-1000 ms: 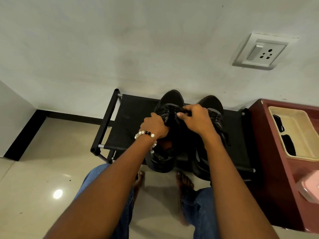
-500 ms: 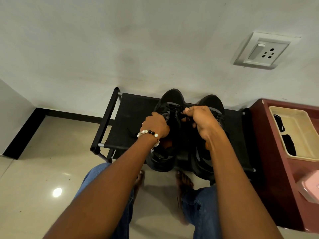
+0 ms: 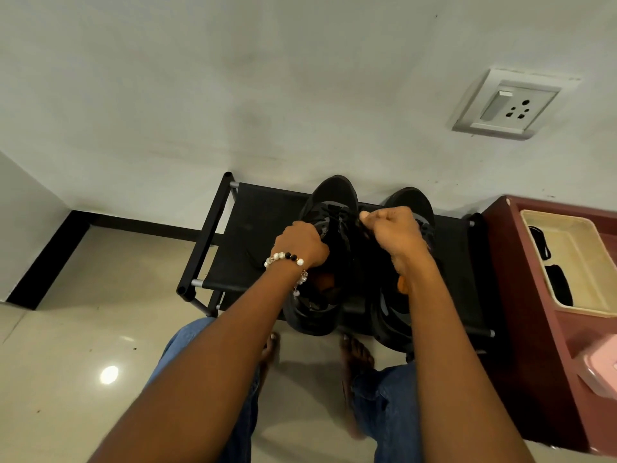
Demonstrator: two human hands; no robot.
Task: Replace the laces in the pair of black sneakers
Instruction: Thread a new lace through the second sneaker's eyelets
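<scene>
Two black sneakers stand side by side on a low black rack (image 3: 253,225), toes toward the wall. My left hand (image 3: 302,243), with a bead bracelet at the wrist, grips the left sneaker (image 3: 334,198) at its lacing. My right hand (image 3: 392,228) is held as a fist between the two shoes and pinches a black lace (image 3: 362,225) of the left sneaker between thumb and fingers. The right sneaker (image 3: 412,200) is partly hidden behind my right hand and forearm.
A dark red cabinet (image 3: 521,262) stands right of the rack, carrying a cream tray (image 3: 587,262) with dark items and a pink box (image 3: 601,372). A wall socket (image 3: 507,105) sits above it. My knees in jeans and bare feet are in front of the rack.
My right hand has drawn away to the right from the left sneaker's tongue, taking the lace with it. My left hand has stayed on the shoe.
</scene>
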